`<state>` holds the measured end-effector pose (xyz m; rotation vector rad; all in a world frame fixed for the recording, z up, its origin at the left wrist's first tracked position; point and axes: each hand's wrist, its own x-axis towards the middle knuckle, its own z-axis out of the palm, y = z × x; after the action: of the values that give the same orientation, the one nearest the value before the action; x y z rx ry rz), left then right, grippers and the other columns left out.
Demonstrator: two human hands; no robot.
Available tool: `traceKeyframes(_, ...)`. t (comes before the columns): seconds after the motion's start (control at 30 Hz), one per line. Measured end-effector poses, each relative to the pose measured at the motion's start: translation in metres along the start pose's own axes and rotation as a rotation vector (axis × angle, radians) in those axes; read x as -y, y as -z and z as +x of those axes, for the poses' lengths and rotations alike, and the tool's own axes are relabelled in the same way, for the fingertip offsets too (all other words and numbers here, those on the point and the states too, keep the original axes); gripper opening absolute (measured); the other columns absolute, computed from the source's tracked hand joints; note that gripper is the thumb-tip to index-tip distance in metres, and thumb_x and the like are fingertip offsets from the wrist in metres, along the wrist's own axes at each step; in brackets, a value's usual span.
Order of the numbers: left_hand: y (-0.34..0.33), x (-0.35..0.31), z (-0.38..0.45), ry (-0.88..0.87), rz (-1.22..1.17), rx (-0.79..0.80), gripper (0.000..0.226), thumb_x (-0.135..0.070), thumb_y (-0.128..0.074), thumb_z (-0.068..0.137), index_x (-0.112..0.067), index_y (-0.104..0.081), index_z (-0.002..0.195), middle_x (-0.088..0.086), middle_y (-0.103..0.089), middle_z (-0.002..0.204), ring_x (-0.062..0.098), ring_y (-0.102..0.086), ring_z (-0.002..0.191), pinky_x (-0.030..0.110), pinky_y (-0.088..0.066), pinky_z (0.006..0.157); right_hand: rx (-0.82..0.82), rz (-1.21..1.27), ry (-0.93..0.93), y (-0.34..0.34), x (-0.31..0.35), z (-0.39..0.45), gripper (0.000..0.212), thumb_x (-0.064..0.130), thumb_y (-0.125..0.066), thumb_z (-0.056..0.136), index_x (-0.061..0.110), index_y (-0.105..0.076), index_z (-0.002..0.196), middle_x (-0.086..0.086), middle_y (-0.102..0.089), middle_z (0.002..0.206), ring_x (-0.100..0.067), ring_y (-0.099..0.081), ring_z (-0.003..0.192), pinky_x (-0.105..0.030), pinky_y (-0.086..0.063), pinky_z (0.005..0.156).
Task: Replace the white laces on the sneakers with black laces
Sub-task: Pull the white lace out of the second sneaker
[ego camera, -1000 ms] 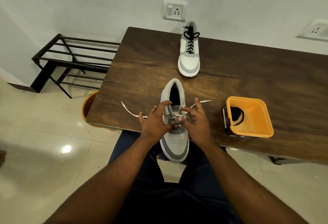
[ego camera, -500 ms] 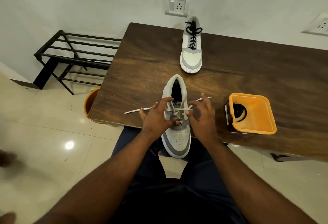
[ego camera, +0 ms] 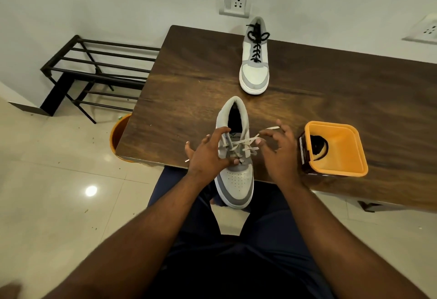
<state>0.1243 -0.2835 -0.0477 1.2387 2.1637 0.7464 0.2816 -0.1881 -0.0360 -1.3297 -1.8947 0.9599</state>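
A grey-and-white sneaker (ego camera: 236, 180) lies at the table's near edge, toe towards me and overhanging it. A white lace (ego camera: 246, 143) is loosely threaded through its eyelets. My left hand (ego camera: 208, 156) grips the sneaker's left side, thumb on the lower eyelets; one lace tip pokes out below this hand. My right hand (ego camera: 279, 154) is at the right side, its curled fingers pinching the other lace end, which runs up and to the right. A second sneaker (ego camera: 255, 74) with black laces (ego camera: 256, 43) stands at the far edge.
An orange tub (ego camera: 350, 171) to the right of my right hand holds a coiled black lace (ego camera: 318, 147). The wooden table (ego camera: 189, 85) ends just left of my hands. An orange bucket (ego camera: 118, 137) sits under its corner, and a black shoe rack (ego camera: 94, 71) stands further left.
The lace end that stretched out left across the table has drawn in under my left hand. My right hand has moved slightly right with the other end.
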Motion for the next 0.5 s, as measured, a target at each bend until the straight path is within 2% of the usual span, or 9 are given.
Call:
traceKeyframes(0.07,-0.001,0.0,0.0,0.008,-0.003,-0.007,0.077,-0.05,-0.077,0.072,-0.053,-0.028,0.132,-0.018,-0.059,0.127,0.01,-0.044,0.132,0.061,0.002,0.112,0.067,-0.072,0.095,-0.004,0.004,0.001,0.026,0.019,-0.075,0.082,0.025,-0.071,0.108,0.0,-0.038,0.15,-0.023,-0.032,0.137,-0.036,-0.034,0.106)
traceKeyframes(0.13,-0.001,-0.001,0.0,0.013,-0.002,-0.012,0.076,-0.049,-0.077,0.074,-0.053,-0.027,0.132,-0.017,-0.06,0.126,0.009,-0.046,0.131,0.061,0.002,0.112,0.175,-0.253,0.235,-0.014,0.007,0.002,0.03,0.02,-0.073,0.083,0.024,-0.071,0.113,-0.005,-0.035,0.152,-0.029,-0.027,0.14,-0.038,-0.029,0.11)
traceKeyframes(0.23,-0.001,-0.001,0.0,0.014,0.005,-0.014,0.075,-0.048,-0.075,0.076,-0.053,-0.026,0.133,-0.015,-0.062,0.123,0.01,-0.049,0.128,0.061,0.003,0.112,0.277,-0.501,0.351,-0.029,0.01,0.004,0.018,0.018,-0.069,0.085,0.021,-0.074,0.102,-0.007,-0.037,0.152,-0.034,-0.022,0.144,-0.05,-0.03,0.112)
traceKeyframes(0.33,0.0,0.0,0.0,0.013,0.012,-0.007,0.077,-0.051,-0.076,0.074,-0.053,-0.026,0.133,-0.017,-0.062,0.122,0.009,-0.049,0.128,0.062,0.002,0.113,0.184,-0.465,0.408,-0.023,0.005,0.006,0.009,0.012,-0.069,0.084,0.014,-0.073,0.091,-0.009,-0.049,0.142,-0.033,-0.035,0.138,-0.053,-0.038,0.106)
traceKeyframes(0.4,0.0,0.0,-0.001,0.01,0.005,0.002,0.078,-0.053,-0.076,0.072,-0.053,-0.026,0.132,-0.018,-0.063,0.12,0.009,-0.05,0.126,0.063,0.002,0.113,0.044,-0.295,0.283,-0.01,-0.002,0.006,0.007,0.011,-0.068,0.086,0.012,-0.071,0.091,-0.008,-0.05,0.139,-0.03,-0.041,0.132,-0.052,-0.041,0.103)
traceKeyframes(0.5,0.001,0.001,0.0,0.002,0.003,0.012,0.077,-0.051,-0.076,0.073,-0.053,-0.026,0.132,-0.018,-0.063,0.119,0.011,-0.05,0.126,0.062,0.001,0.112,-0.111,-0.063,0.072,0.005,-0.007,0.007,0.008,0.011,-0.066,0.088,0.014,-0.069,0.095,-0.007,-0.043,0.145,-0.026,-0.039,0.132,-0.051,-0.045,0.1)
